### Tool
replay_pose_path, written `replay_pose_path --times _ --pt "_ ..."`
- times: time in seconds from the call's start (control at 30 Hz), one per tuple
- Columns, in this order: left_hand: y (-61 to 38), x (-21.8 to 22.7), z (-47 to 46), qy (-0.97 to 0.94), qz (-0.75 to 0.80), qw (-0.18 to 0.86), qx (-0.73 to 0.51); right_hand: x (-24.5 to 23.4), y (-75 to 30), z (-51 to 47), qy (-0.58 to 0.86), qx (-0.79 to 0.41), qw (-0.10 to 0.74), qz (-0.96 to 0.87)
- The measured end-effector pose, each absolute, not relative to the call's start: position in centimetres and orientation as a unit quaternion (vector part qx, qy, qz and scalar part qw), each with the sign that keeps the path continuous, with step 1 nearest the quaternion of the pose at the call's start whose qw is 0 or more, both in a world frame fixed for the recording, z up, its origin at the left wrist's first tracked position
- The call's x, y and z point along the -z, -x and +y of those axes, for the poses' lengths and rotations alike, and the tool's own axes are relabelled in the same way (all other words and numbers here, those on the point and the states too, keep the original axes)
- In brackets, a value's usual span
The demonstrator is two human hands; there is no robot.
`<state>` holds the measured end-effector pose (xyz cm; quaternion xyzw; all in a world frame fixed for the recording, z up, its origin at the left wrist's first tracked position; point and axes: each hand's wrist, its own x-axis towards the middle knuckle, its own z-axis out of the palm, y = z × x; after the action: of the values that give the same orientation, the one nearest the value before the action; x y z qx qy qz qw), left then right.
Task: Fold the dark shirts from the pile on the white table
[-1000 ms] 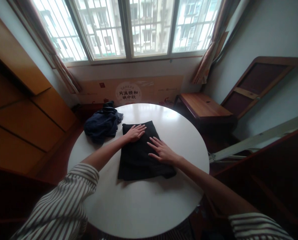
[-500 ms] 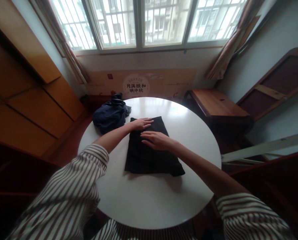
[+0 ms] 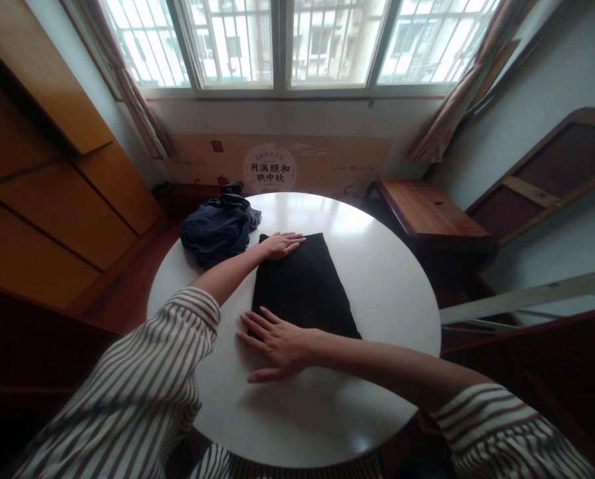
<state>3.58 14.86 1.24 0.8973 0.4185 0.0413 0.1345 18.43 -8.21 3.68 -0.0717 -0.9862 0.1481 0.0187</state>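
A folded black cloth garment lies flat on the round white table. My left hand rests flat on its far left corner, holding nothing. My right hand lies with spread fingers pointing left at the near left part of the garment, pressing on nothing raised. It covers that corner and also touches the tabletop. A crumpled navy cloth garment sits at the table's far left edge, just beyond my left hand and apart from it.
A low wooden bench stands beyond the table at the right. A wooden frame leans against the wall, and a pale pole crosses at the right. Orange wooden cabinets stand at the left.
My right hand has slid from the middle of the black garment toward me and left, to its near left corner. My left hand has stayed at the far corner.
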Motion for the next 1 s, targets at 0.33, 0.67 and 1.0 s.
replay_pose_path --times 0.33,0.67,1.0 --pt "-3.7 -0.9 14.7 -0.876 0.457 0.129 -0.083 -6.9 -17.7 -5.0 0.208 -0.152 0.080 -0.963" --pt "-3.9 -1.1 14.5 -0.853 0.492 0.125 -0.120 -2.7 -18.0 -14.7 0.234 -0.156 0.100 -0.954" --pt "0.0 -2.8 13.9 -0.662 0.710 0.155 -0.185 -3.5 -16.7 -11.6 0.375 -0.078 0.092 -0.919"
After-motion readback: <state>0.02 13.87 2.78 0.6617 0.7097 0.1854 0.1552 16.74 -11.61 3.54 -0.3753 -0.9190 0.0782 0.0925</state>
